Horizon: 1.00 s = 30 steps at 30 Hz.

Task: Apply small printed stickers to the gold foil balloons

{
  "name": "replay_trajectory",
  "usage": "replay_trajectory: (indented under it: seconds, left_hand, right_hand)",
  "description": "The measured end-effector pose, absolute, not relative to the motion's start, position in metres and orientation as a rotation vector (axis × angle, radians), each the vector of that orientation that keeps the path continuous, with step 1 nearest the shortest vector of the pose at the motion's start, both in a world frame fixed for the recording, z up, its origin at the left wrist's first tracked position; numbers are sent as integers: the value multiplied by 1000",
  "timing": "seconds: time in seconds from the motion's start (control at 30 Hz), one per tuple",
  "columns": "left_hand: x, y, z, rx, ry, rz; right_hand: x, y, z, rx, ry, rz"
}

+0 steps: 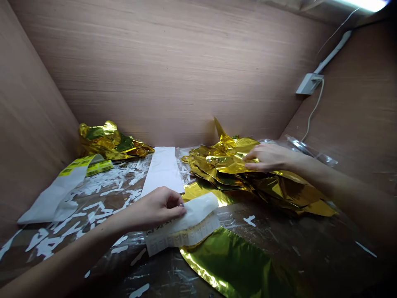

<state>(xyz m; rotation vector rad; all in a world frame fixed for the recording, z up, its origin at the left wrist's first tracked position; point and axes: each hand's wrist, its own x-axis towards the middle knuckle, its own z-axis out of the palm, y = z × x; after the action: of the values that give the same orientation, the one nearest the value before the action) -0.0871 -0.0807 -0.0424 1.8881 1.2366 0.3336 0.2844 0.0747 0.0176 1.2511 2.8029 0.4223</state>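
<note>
The left hand [164, 209] pinches the printed white strip [201, 207] between thumb and fingers, where it overlaps the loose gold foil [235, 263] on the table [279, 238]; keep the strip flat to avoid creasing. The right hand [268, 156] rests on the gold foil pile [229, 176]; whether its grip holds a layer cannot be told. Separate layers singly, without tearing.

lamp [367, 4] upper right, overexposed | gold foil [229, 162] glinting | lower right corner dark | wide-angle distortion
</note>
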Motion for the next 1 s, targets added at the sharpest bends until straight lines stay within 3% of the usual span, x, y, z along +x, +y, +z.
replay_trajectory:
  seconds: [0.07, 0.2, 0.27, 0.4, 0.6, 1.0]
  left_hand:
    - [-85, -81, -44, 1917, 1260, 364]
    - [-79, -85, -45, 1906, 1231, 429]
    - [-77, -87, -44, 1901, 1228, 473]
    - [-79, -86, -43, 1870, 1323, 579]
    - [-81, -85, -42, 1874, 1374, 670]
    - [-83, -79, -42, 1859, 1289, 534]
  right_hand:
    - [255, 46, 22, 1259, 2974, 348]
    - [184, -12, -7, 799, 3353, -403]
    - [160, -24, -27, 664, 3412, -617]
    - [151, -19, -37, 711, 3457, -863]
    - [156, -23, -18, 755, 3377, -764]
    - [143, -25, -55, 675, 3641, -516]
